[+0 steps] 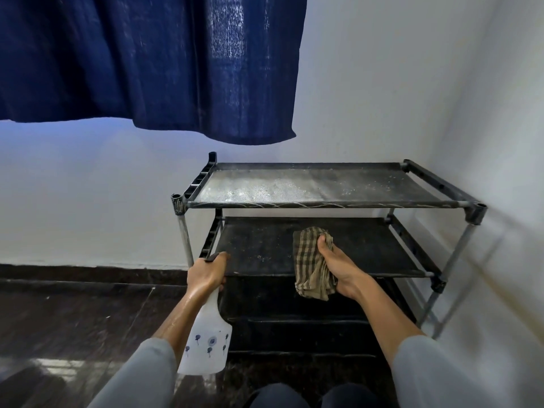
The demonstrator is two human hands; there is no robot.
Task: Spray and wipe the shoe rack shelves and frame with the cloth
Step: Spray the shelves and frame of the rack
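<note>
Shoe rack [323, 205] of dark mesh shelves on metal poles, tucked into a corner of pale walls [382, 83], on dark glossy floor [73, 319]. Top shelf [309, 184] dusted with whitish speckles; second shelf [265, 245] darker. One navy curtain [147, 60] hanging above the rack's left end. One checked cloth [312, 263] draped over the second shelf's front edge, right hand [335, 266] fingers clenched around it. One white spray bottle [206, 343] at the rack's front left post, gripped at the neck by left hand [207, 273].
</note>
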